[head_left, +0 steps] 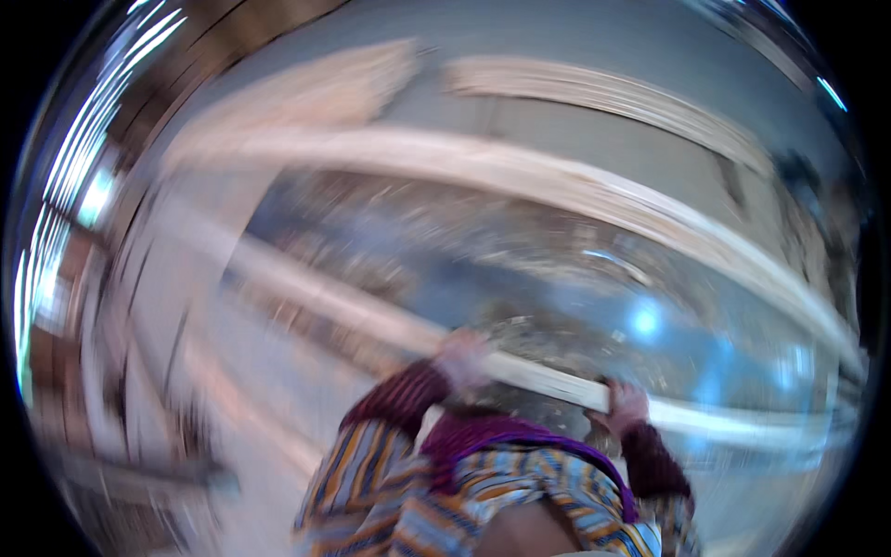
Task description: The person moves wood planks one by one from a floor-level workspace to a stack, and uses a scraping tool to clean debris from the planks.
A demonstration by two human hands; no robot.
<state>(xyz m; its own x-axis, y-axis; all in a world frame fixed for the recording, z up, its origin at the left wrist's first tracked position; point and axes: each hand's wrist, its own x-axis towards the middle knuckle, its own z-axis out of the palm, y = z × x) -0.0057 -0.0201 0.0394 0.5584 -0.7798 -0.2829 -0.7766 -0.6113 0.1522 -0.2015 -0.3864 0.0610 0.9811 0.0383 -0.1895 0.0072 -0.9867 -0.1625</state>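
A long, pale wooden strip point(548, 379) runs across in front of my body, from the upper left toward the right edge. My left hand point(461, 360) is closed on it left of my middle, though motion smears its fingers. Farther right, my right hand point(628, 407) grips the same strip, its fingers curled round it. Beyond the strip lies a dark floor area strewn with brownish scraps, too blurred to make out singly.
Another long pale board point(520, 165) stretches across beyond the strip. Farther off lies a stack of wooden strips point(603, 91), with a pale wood pile point(306, 93) to its left. Slatted openings point(70, 186) let light in at the far left.
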